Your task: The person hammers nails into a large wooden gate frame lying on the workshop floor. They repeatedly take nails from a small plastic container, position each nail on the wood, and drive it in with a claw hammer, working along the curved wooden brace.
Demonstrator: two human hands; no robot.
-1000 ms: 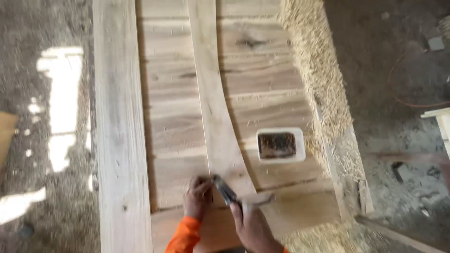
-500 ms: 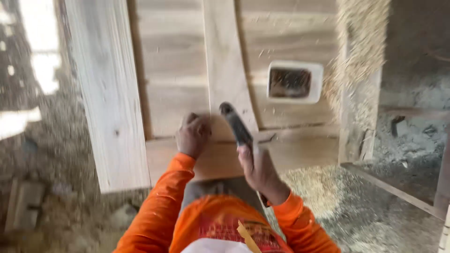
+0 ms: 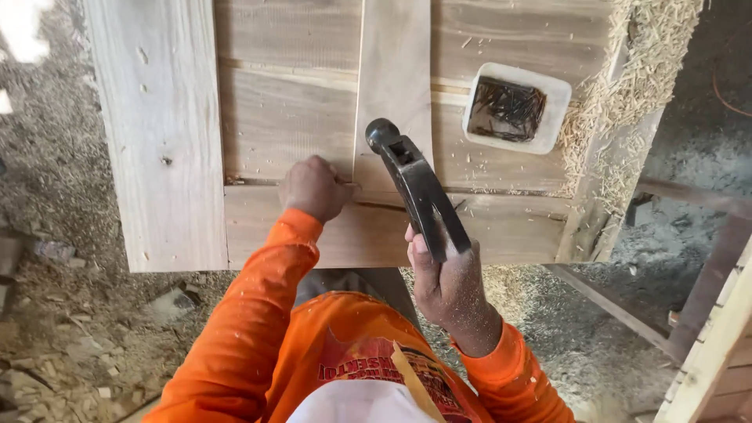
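right hand [image 3: 446, 282] grip clenched on hammer [image 3: 415, 188], left hand [image 3: 313, 188] pinching nail [image 3: 354, 186] at curved board [image 3: 392, 102] edge

white square tub [image 3: 550, 92] | on boards, upper right | holds dark nails

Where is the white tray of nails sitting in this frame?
In the head view, the white tray of nails sits upper right on the wooden panel, right of the curved board and beside the sawdust pile, beyond the hammer in the right hand.
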